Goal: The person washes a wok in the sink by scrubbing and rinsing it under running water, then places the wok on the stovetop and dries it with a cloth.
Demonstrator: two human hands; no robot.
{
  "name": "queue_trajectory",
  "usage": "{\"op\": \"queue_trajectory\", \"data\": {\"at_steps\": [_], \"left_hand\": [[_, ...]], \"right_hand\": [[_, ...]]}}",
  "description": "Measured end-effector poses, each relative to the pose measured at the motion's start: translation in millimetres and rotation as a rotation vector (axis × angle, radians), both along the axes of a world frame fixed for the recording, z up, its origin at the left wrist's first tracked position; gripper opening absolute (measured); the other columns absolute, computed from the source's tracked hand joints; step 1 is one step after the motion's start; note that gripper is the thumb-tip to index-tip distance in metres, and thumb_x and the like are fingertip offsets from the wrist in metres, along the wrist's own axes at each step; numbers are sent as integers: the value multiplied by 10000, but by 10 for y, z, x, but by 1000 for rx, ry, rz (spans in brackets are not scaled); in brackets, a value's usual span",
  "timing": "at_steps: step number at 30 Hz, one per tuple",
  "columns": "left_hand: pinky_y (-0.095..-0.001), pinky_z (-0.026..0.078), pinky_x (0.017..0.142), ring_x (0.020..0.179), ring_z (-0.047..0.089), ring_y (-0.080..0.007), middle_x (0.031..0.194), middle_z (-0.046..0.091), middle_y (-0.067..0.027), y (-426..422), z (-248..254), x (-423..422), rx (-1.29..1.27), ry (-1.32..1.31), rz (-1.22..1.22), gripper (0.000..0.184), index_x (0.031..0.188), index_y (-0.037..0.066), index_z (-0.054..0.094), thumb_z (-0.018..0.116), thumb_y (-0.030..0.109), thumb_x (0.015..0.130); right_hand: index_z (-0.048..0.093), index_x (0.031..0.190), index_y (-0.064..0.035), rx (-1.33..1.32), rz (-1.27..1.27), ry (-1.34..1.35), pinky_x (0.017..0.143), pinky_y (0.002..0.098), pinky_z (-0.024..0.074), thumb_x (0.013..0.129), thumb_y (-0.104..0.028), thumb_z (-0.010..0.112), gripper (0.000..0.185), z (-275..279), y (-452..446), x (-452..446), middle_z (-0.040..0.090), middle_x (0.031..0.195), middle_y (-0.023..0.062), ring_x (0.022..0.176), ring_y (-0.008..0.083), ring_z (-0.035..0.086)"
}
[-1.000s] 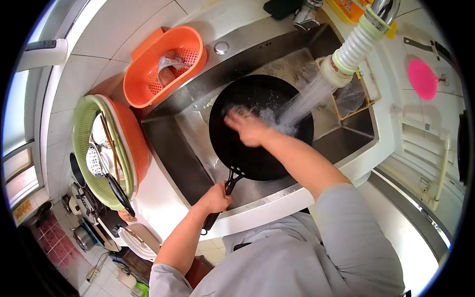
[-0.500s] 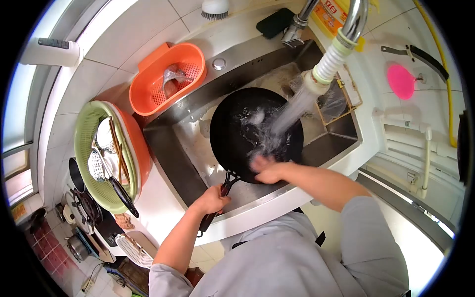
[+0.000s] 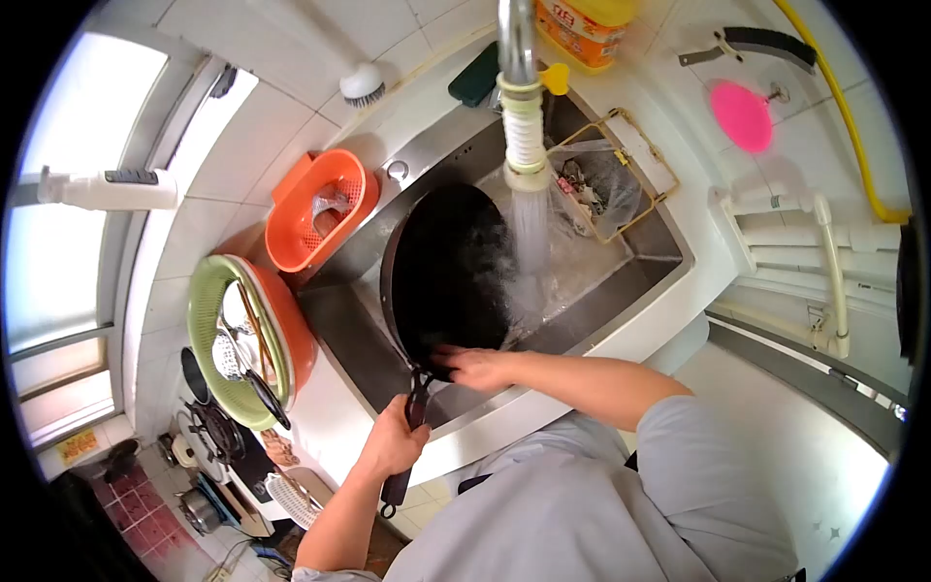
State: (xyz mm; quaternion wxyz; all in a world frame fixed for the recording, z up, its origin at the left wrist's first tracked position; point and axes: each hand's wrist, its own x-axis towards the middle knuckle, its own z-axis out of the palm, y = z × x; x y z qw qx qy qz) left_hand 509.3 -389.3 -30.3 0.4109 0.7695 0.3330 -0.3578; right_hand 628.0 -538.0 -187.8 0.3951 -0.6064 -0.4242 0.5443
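My left hand [image 3: 396, 436] is wrapped around the dark handle [image 3: 417, 407] of a black frying pan [image 3: 451, 272]. The pan is tilted over the sink [image 3: 369, 361], its inside wet and dark. My right hand [image 3: 477, 369] lies against the pan's inner surface near the handle, fingers stretched out and slightly blurred, holding nothing I can see. From the faucet's ribbed white hose end [image 3: 525, 145] a stream of water [image 3: 529, 233] falls at the pan's right edge.
An orange strainer basket [image 3: 281, 238] sits on the sink's back-left rim. Left of the sink, a green colander [image 3: 208, 369] holds utensils and chopsticks. A wire-framed waste bag [image 3: 626, 199] stands in the sink's right corner, with a yellow-orange bottle [image 3: 582, 39] behind.
The pan has shifted left and tilted, so the water now falls at its right edge. My right hand has slid left toward the handle; my left hand keeps its grip.
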Motion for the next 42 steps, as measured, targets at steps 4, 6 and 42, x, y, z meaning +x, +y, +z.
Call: {"op": "queue_trajectory", "data": {"at_steps": [4,6,42], "left_hand": [[-491,489,688,763,616,-466,792,633,-269,-105,480,-75,342,-104,-182,375,1092,-20,473,626,105,773],[-494,489,689,762,617,-467,789,631,-269,-149,601,-133,387,-91,-157,368,1087,-21,474,624,104,775],[-296,456,494,523,560,-164,711,539,-64,-140,122,123,-470,6,308,315,1062,-18,471,621,36,791]], "right_hand": [[273,1496,-118,74,-90,13,1153,388,259,919,-137,422,596,276,334,-134,184,1559,186,1403,362,277],[274,1496,-129,134,-95,6,1153,388,264,910,-109,430,607,393,395,-122,178,1563,177,1401,361,280],[627,1176,-61,345,20,-252,1036,400,401,753,-32,600,425,-175,-398,562,547,1268,122,1194,331,479]]}}
